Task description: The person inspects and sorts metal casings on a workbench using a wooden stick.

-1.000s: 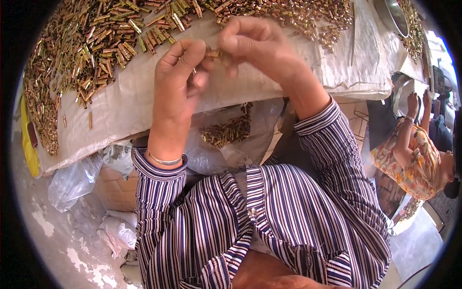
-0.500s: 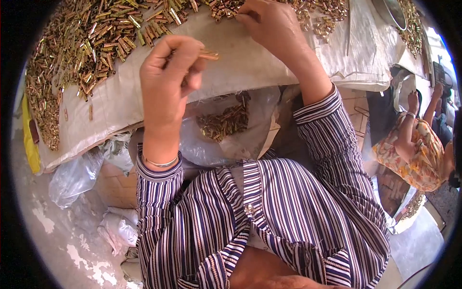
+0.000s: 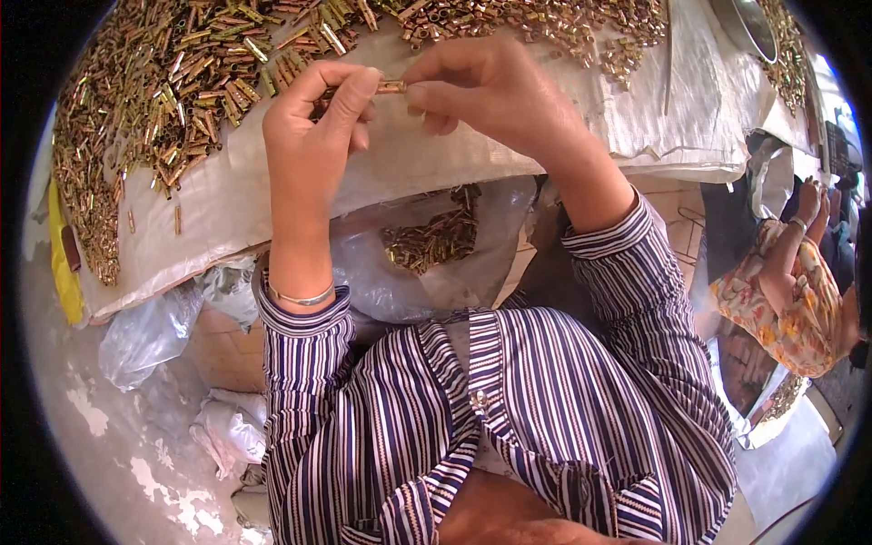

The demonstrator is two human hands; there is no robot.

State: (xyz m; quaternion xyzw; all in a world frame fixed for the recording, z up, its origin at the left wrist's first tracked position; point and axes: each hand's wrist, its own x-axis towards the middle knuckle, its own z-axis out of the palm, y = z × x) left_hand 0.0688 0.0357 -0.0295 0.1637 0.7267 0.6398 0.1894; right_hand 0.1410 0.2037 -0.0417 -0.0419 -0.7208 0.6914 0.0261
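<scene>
A slim brass-coloured metal tube (image 3: 390, 87) is pinched between the thumb and fingers of my left hand (image 3: 313, 118), its free end pointing right. At that end my right hand (image 3: 504, 95) has its thumb and forefinger closed; any small part between them is too hidden to name. Both hands are over the front part of the table's pale cloth (image 3: 454, 141). Beyond my left hand spreads a big heap of similar tubes (image 3: 195, 82). Past my right hand lies a heap of short ring-like metal pieces (image 3: 545, 23).
Under the table edge, a clear plastic bag (image 3: 363, 272) holds more tubes (image 3: 436, 238). A thin rod (image 3: 669, 64) and a metal bowl (image 3: 749, 27) are at the far right. Another person in a flowered garment (image 3: 781, 300) sits to the right. Plastic bags (image 3: 150, 331) lie at lower left.
My right hand has come back from the heap of short pieces toward me and left, meeting the tube's end. My left hand still grips the tube, now turned more level.
</scene>
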